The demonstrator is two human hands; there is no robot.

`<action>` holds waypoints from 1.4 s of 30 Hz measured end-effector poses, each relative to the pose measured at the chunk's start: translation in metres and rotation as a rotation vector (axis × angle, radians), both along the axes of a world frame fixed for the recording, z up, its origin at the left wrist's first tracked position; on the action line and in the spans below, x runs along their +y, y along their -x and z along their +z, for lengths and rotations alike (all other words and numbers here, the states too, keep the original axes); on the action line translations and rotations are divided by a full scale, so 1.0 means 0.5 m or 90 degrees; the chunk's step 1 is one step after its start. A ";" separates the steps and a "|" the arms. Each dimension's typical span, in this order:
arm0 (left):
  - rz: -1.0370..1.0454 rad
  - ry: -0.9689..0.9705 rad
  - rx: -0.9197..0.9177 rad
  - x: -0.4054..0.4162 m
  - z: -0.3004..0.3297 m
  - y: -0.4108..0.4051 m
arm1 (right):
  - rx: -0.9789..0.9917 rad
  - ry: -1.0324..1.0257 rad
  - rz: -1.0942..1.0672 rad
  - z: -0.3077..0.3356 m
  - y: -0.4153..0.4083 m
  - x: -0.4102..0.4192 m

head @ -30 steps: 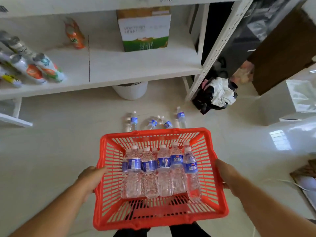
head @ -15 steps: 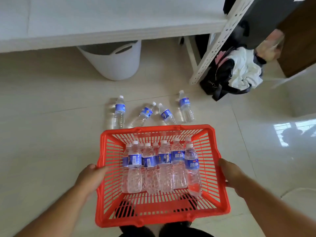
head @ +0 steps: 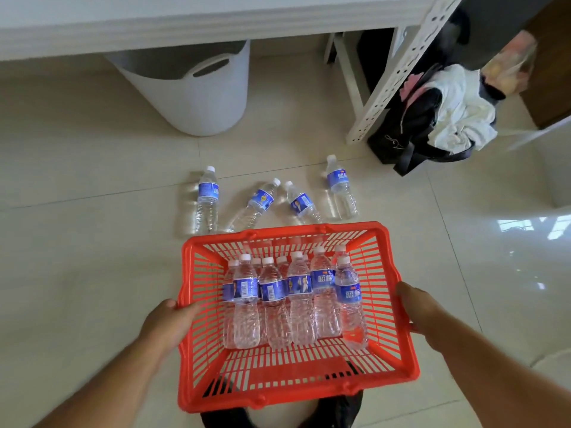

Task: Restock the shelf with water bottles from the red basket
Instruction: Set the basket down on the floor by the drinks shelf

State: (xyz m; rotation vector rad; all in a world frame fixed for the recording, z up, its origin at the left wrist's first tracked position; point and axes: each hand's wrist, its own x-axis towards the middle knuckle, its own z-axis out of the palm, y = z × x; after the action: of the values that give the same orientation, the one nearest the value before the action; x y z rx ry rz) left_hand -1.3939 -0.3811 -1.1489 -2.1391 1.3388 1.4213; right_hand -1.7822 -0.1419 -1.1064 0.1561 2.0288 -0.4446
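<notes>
I hold a red plastic basket [head: 398, 344] low over the tiled floor. My left hand [head: 168, 322] grips its left rim and my right hand [head: 420, 307] grips its right rim. Several clear water bottles [head: 296, 301] with blue labels lie side by side inside it, caps pointing away from me. On the floor just beyond the basket lie several more water bottles [head: 207, 205]. The white shelf [head: 191, 23] shows only its lowest board edge along the top of the view.
A white tub [head: 200, 97] stands under the shelf. The shelf's perforated white post [head: 398, 66] slants down at the right. Beside it sits a black bag [head: 411, 134] with white cloth [head: 457, 112] on top. My dark shoes show below the basket.
The view has tilted down and closer to the floor, so the shelf boards and their goods have left the frame. The basket stays in both hands and sits lower, near the floor bottles.
</notes>
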 end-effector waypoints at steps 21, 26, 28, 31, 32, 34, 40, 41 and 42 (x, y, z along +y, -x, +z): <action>-0.081 -0.002 0.031 0.046 0.111 0.027 | 0.008 -0.046 0.091 0.096 -0.049 -0.021; -0.191 -0.014 0.144 0.123 0.399 0.085 | 0.039 -0.078 0.215 0.337 -0.142 -0.031; -0.199 -0.017 0.161 0.142 0.503 0.086 | 0.021 -0.049 0.228 0.408 -0.164 -0.023; -0.188 -0.018 0.150 0.162 0.614 0.071 | 0.032 -0.024 0.255 0.509 -0.189 -0.024; -0.186 -0.020 0.146 0.166 0.644 0.071 | 0.032 -0.010 0.244 0.540 -0.197 -0.027; -0.168 -0.018 0.141 0.177 0.679 0.072 | 0.023 0.005 0.225 0.594 -0.203 -0.032; -0.092 -0.026 0.124 0.215 0.691 0.125 | -0.009 0.010 0.241 0.610 -0.155 -0.041; -0.079 -0.028 0.115 0.222 0.697 0.145 | -0.019 -0.002 0.251 0.598 -0.143 -0.043; -0.063 -0.037 0.113 0.227 0.704 0.167 | -0.033 -0.004 0.256 0.588 -0.134 -0.044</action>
State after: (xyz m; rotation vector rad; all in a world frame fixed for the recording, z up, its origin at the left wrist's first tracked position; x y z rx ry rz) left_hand -1.4773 -0.2677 -0.7971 -1.9209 1.4239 1.6197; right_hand -1.7154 -0.1640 -0.8123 -0.2333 1.9479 -0.1783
